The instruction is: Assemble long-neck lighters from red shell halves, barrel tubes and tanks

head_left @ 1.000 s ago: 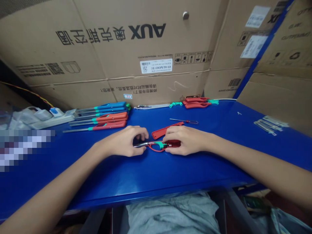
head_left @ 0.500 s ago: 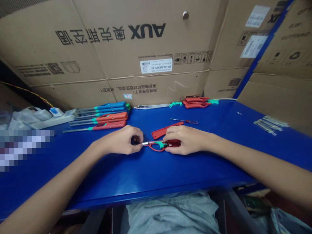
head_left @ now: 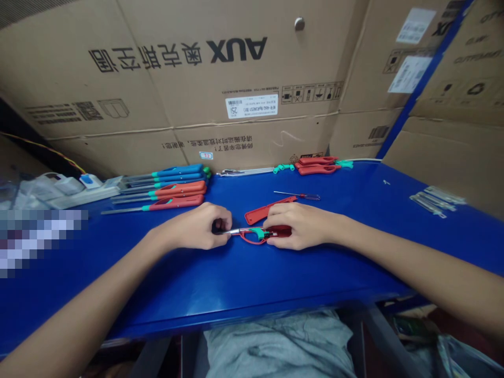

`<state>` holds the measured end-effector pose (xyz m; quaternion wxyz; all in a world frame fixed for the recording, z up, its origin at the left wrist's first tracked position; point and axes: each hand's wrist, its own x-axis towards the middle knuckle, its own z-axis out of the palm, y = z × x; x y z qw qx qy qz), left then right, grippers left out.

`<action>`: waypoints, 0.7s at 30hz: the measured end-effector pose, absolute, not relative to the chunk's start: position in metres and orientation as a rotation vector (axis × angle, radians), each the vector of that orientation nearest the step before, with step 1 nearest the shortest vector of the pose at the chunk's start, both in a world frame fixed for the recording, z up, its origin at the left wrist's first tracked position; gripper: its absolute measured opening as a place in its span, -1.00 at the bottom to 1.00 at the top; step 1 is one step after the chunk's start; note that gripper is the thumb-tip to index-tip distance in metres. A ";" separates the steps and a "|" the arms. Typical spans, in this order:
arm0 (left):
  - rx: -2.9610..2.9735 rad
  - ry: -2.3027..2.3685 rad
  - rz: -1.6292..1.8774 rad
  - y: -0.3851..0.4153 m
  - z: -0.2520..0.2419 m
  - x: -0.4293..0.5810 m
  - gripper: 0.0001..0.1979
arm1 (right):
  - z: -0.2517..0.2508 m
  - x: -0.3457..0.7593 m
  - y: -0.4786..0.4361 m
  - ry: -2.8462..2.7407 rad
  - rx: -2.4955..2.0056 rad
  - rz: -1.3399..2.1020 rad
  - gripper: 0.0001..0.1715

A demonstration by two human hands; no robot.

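Observation:
A red lighter body [head_left: 254,240] with a green trigger lies in the middle of the blue table, its inner parts exposed. My right hand [head_left: 296,226] is closed round its right end. At its left end, my left hand [head_left: 208,226] pinches a thin metal piece [head_left: 234,231] between thumb and fingers. Just behind the body rests a loose red half shell [head_left: 260,212], its right part close to my right fingers. A small screwdriver [head_left: 307,197] lies farther back.
Assembled red lighters [head_left: 177,201] and blue lighters [head_left: 181,172] lie at the back left. Red shells [head_left: 318,165], green parts [head_left: 284,168] and metal rods [head_left: 248,171] sit along the cardboard [head_left: 157,105]. Metal pieces [head_left: 433,202] lie far right on the table [head_left: 236,283].
A little more of the metal piece shows by my left fingers. Both hands have stayed in nearly the same place.

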<state>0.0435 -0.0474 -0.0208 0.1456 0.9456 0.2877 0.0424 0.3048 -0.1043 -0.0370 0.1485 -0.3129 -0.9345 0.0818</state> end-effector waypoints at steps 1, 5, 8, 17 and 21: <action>2.718 0.828 0.111 -0.048 -0.020 0.043 -0.91 | -0.037 0.305 -0.104 -2.688 -0.900 0.238 -0.72; 2.701 0.818 0.082 -0.048 -0.019 0.043 -0.90 | -0.036 0.305 -0.104 -2.694 -0.909 0.239 -0.71; 2.696 0.829 0.117 -0.048 -0.018 0.042 -0.91 | -0.036 0.305 -0.105 -2.691 -0.917 0.235 -0.73; 2.730 0.810 0.106 -0.047 -0.019 0.043 -0.91 | -0.034 0.303 -0.107 -2.702 -0.923 0.241 -0.72; 2.720 0.778 0.116 -0.047 -0.019 0.043 -0.88 | -0.035 0.304 -0.106 -2.693 -0.904 0.233 -0.73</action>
